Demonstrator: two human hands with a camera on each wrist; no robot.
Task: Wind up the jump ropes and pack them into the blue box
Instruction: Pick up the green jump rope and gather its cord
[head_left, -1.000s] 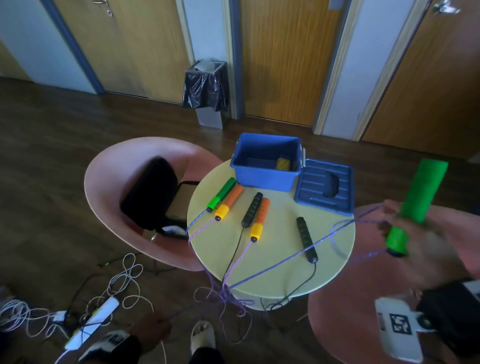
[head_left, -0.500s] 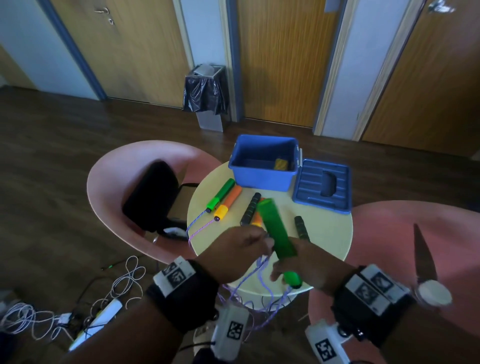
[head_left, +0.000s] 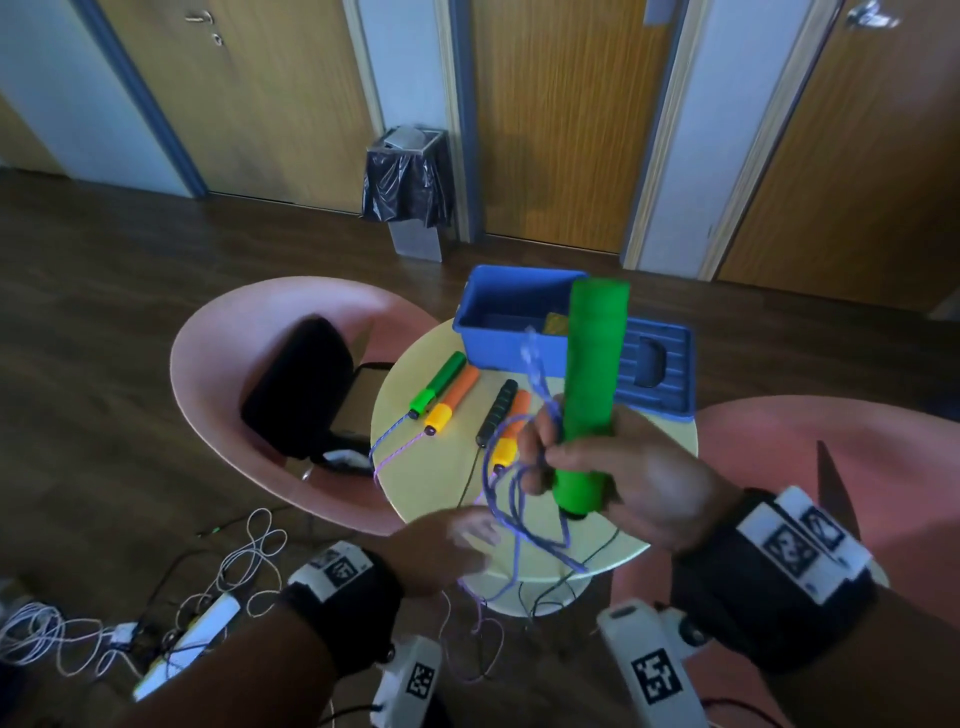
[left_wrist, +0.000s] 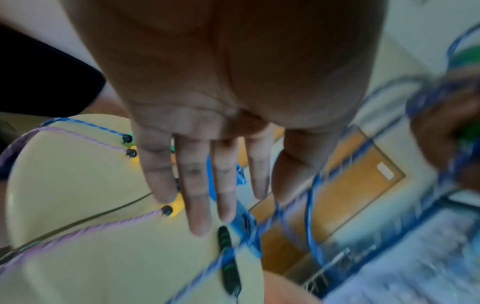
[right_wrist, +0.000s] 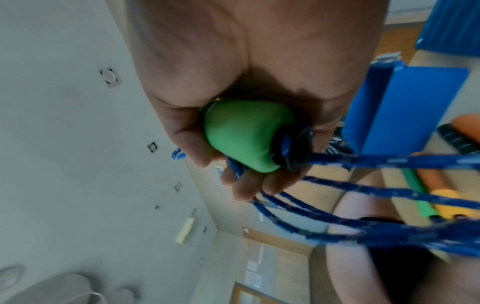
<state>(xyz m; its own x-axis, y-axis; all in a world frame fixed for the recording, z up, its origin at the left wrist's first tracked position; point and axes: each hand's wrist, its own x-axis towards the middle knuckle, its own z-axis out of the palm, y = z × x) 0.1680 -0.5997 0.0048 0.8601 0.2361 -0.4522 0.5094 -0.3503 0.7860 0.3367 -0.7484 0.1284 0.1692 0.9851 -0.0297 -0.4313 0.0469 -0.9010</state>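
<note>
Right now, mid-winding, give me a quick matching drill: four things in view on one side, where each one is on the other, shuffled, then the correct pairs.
Things
1. green handle
2. blue lid
3. black handle
4. left hand

States
A. lying flat on the table beside an orange handle
B. held upright by the right hand, rope loops pinched with it
C. lying flat just right of the blue box
D. fingers straight, holding nothing

Pairs: 1-B, 2-C, 3-A, 4-D

Matt foam green handle (head_left: 592, 395), braided blue cord (right_wrist: 363, 197), glossy plastic blue box (head_left: 511, 338), smooth yellow tabletop (head_left: 431, 483), wood-grain doors (head_left: 566, 114).
</note>
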